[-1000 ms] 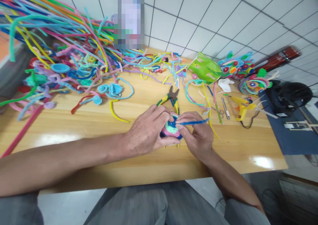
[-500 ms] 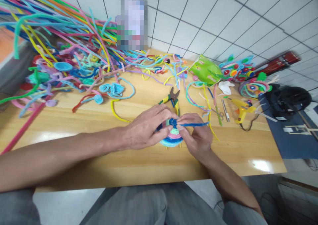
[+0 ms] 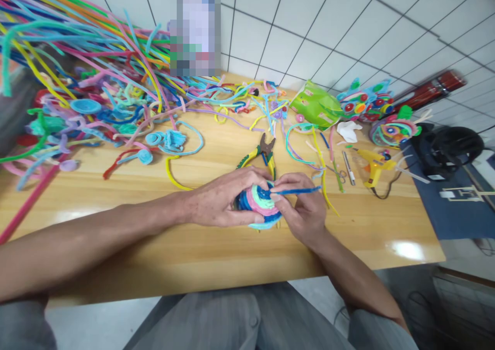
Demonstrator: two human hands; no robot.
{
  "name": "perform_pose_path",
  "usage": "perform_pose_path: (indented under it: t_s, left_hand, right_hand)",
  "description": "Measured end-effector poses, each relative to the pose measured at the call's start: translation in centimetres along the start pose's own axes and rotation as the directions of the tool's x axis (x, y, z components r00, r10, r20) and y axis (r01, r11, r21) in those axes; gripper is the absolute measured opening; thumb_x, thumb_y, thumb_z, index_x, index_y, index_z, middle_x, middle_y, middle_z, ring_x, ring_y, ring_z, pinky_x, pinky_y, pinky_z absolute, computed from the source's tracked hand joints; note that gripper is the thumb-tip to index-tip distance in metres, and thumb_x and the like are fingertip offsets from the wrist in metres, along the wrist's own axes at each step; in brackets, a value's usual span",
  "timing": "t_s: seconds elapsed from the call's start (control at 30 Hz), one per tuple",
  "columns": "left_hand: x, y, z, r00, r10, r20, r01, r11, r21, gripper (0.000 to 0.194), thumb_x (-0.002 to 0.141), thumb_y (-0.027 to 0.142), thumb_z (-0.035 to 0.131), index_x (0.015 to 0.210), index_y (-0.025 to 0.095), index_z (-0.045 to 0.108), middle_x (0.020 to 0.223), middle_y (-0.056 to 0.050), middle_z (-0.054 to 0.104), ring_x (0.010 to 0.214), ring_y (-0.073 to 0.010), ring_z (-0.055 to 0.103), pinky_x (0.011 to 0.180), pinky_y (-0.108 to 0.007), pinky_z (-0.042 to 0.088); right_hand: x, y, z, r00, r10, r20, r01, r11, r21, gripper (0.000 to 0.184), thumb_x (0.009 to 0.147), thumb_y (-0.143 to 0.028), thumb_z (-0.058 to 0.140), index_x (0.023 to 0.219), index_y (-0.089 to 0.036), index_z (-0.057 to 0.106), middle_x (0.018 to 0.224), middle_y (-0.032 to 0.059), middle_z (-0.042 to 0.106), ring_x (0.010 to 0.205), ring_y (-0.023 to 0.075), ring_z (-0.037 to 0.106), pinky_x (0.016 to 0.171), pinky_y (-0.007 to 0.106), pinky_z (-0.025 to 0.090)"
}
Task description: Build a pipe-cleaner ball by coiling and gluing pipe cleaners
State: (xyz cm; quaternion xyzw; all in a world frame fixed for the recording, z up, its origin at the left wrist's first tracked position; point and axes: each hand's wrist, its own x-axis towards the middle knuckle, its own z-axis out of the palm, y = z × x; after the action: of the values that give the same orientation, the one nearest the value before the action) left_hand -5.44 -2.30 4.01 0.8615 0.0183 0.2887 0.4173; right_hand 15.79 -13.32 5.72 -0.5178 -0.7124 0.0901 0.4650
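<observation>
A round coil of pipe cleaners (image 3: 260, 205), with dark blue, mint, pink and light blue rings, rests on the table in front of me. My left hand (image 3: 224, 198) is wrapped round its left side, thumb along the front and fingers over the back. With thumb and fingertips, my right hand (image 3: 303, 205) pinches a dark blue pipe cleaner (image 3: 297, 190) at the coil's dark blue centre; its loose end sticks out to the right. Just behind the hands lie pliers (image 3: 266, 146) with green and yellow handles, jaws spread. The coil's underside is hidden.
Long pipe cleaners (image 3: 104, 35) are heaped at the left, with small coiled pieces below. A green packet (image 3: 315, 107), a yellow glue gun (image 3: 375, 169), a pen-like cutter (image 3: 348, 168) and a decorated bowl (image 3: 392, 131) lie at the right. A tiled wall (image 3: 301, 25) stands behind.
My left hand has shifted its hold from the coil's centre to its side, uncovering the rings. My right hand keeps its pinch on the dark blue pipe cleaner. The view has moved slightly.
</observation>
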Motion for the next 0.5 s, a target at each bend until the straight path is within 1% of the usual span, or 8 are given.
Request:
perform_pose_path:
  t_s: [0.1,0.2,0.37,0.5]
  left_hand:
    - [0.04,0.40,0.29,0.996,0.034,-0.080,-0.028,0.997,0.078,0.044,0.095,0.034,0.074,0.132,0.021,0.053,0.133,-0.018,0.069,0.127,-0.0277,0.069,0.104,-0.043,0.059]
    - [0.08,0.81,0.54,0.992,0.048,-0.116,-0.028,0.985,0.169,0.041,0.094,0.034,0.073,0.128,0.020,0.054,0.132,-0.019,0.068,0.126,-0.0293,0.069,0.104,-0.045,0.059]
    - [-0.06,0.84,0.86,0.994,0.061,-0.091,-0.035,0.964,0.262,0.044,0.097,0.035,0.068,0.136,0.022,0.052,0.136,-0.018,0.066,0.129,-0.0300,0.065,0.107,-0.048,0.057]
    - [-0.17,0.70,0.94,0.995,0.057,-0.084,-0.032,0.960,0.277,0.041,0.098,0.037,0.068,0.134,0.022,0.056,0.139,-0.018,0.065,0.129,-0.0300,0.065,0.108,-0.048,0.057]
  right_hand:
    - [0.01,0.02,0.01,1.000,0.019,-0.021,-0.018,0.999,0.028,0.016,0.091,-0.016,0.073,0.104,-0.027,0.073,0.099,0.0042,0.075,0.092,0.0215,0.072,0.082,0.040,0.060]
    - [0.06,-0.07,-0.02,1.000,0.007,-0.027,-0.006,0.999,0.035,0.020,0.090,-0.013,0.074,0.104,-0.027,0.072,0.100,0.0037,0.075,0.093,0.0209,0.072,0.085,0.039,0.060]
    - [0.22,-0.30,-0.04,0.999,-0.022,-0.028,0.021,0.999,-0.034,0.016,0.091,-0.014,0.072,0.101,-0.026,0.070,0.097,0.0036,0.075,0.089,0.0203,0.073,0.081,0.038,0.060]
    - [0.26,-0.39,-0.01,1.000,-0.016,-0.018,0.016,0.999,-0.045,0.015,0.092,-0.014,0.071,0.099,-0.026,0.071,0.096,0.0040,0.075,0.088,0.0204,0.073,0.080,0.039,0.061]
